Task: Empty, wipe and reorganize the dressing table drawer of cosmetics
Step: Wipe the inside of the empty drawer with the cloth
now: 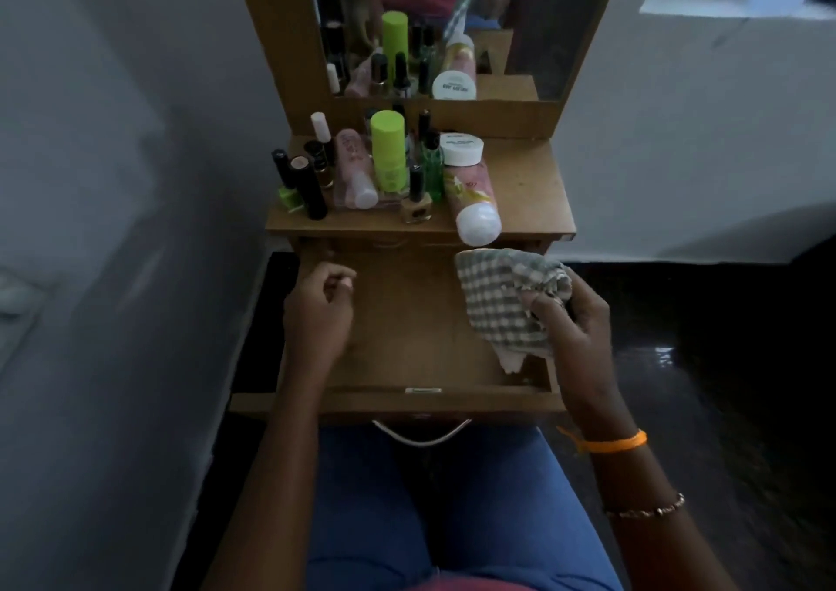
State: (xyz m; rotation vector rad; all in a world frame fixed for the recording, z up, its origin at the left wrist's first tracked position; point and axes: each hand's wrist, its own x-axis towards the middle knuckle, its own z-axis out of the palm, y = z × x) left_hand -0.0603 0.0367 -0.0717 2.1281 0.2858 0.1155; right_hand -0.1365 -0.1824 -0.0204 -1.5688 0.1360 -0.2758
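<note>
Drawer: pulled open, bare inside; cosmetics crowd the tabletop at 12 o'clock. Right hand grips checked cloth at 3 o'clock; left hand loosely curled, holding nothing. Wiping advice: reach corners, steady strokes.

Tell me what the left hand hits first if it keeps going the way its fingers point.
Probably nothing close: the left hand points rightward over the open wooden drawer; the checked grey-and-white cloth comes first, though depth is unclear.

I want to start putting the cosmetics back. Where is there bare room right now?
The drawer floor is bare between the left hand and the checked cloth in the right hand. The tabletop is bare right of the pink tube; its left and middle are crowded with bottles.
</note>
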